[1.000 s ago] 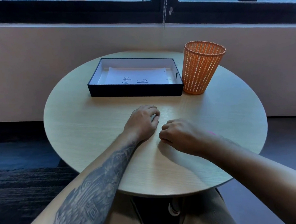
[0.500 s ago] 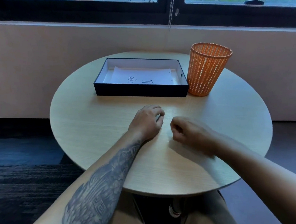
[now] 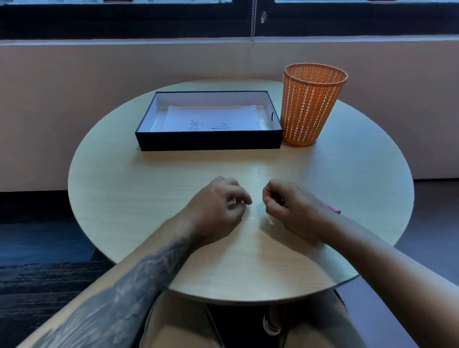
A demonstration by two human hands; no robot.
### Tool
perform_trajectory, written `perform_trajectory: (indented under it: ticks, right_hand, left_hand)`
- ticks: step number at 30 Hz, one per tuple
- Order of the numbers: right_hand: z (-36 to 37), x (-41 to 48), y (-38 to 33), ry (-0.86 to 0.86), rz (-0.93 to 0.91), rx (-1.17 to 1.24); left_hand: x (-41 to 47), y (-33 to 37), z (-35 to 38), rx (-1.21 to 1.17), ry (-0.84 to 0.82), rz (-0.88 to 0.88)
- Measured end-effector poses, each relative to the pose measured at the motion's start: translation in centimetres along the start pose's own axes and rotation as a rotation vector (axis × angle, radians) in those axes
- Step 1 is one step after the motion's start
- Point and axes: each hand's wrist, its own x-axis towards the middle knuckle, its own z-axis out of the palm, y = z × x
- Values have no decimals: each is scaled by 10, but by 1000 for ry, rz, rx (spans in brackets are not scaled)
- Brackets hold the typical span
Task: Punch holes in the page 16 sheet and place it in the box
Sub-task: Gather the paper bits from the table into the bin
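Note:
The white sheet [image 3: 211, 118], handwritten "page 16", lies flat inside the shallow black box [image 3: 210, 142] at the far middle of the round wooden table [image 3: 132, 197]. Small holes show near the sheet's right edge. My left hand [image 3: 217, 210] rests on the table's middle with its fingers curled and the tips drawn together. My right hand [image 3: 293, 207] sits just to its right, curled into a loose fist, and I see nothing in it. A few tiny white specks [image 3: 254, 218] lie on the table between the hands.
An orange mesh basket [image 3: 310, 105] stands upright against the box's right end. A thin pink object [image 3: 333, 209] pokes out from under my right wrist. Behind the table run a low wall and a window; my knees are under the near edge.
My right hand has drawn a little away from the left and turned its curled fingers up. My left hand's fingers have curled in more. The box and sheet have not moved.

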Motion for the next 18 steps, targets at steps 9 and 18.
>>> perform_trajectory:
  ticks: [9,18]
  right_hand:
    - [1,2,2,67,37,96]
    - [0,4,0,111,74,146]
  left_hand:
    - [-22,18,-8,344,-64,239]
    - [-20,45,1,686,-129,352]
